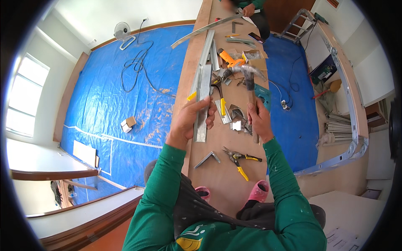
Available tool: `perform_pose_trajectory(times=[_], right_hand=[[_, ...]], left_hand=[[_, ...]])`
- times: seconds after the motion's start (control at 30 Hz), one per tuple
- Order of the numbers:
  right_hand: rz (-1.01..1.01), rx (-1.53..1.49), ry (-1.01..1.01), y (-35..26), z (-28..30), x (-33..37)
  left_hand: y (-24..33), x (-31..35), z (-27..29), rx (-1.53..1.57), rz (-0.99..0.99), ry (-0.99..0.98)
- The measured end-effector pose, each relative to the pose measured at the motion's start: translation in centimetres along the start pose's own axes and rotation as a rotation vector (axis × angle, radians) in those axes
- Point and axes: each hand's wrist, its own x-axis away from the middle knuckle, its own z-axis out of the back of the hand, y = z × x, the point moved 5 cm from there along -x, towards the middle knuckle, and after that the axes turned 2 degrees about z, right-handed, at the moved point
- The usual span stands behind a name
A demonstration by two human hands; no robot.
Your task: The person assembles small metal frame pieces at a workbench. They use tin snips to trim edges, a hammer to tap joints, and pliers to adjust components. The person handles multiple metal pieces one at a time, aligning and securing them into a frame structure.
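My left hand (193, 119) grips a long grey metal channel (202, 100) that lies lengthwise on a wooden board (217, 180). My right hand (258, 119) is closed around the wooden handle of a claw hammer (250, 77), whose blurred steel head is raised above the board to the right of the channel. Both sleeves are green.
Yellow-handled tin snips (238, 160) and a small metal angle bracket (207, 159) lie near me on the board. Further along it are more metal strips, a yellow power tool (229, 59) and a cardboard box (253, 56). Another person (247, 7) works at the far end. Blue tarp (117, 92) covers the floor.
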Motion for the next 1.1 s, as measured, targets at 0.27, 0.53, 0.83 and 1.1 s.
perform_pose_trajectory(times=[0.27, 0.53, 0.83, 1.1], right_hand=[[0.429, 0.222, 0.010, -8.7, -0.1, 2.4], [0.428, 0.241, 0.034, -9.8, -1.5, 4.5], [0.523, 0.318, 0.017, -11.1, -2.5, 4.8], [0.578, 0.355, 0.126, -11.6, -1.7, 5.7]], left_hand=[[1.4, 1.3, -1.5, 0.111, -0.101, -0.109], [1.6, 2.5, -2.3, 0.089, -0.160, -0.117], [1.8, 3.1, -3.0, 0.118, -0.161, -0.176], [1.6, 2.7, -2.8, 0.218, -0.165, -0.221]])
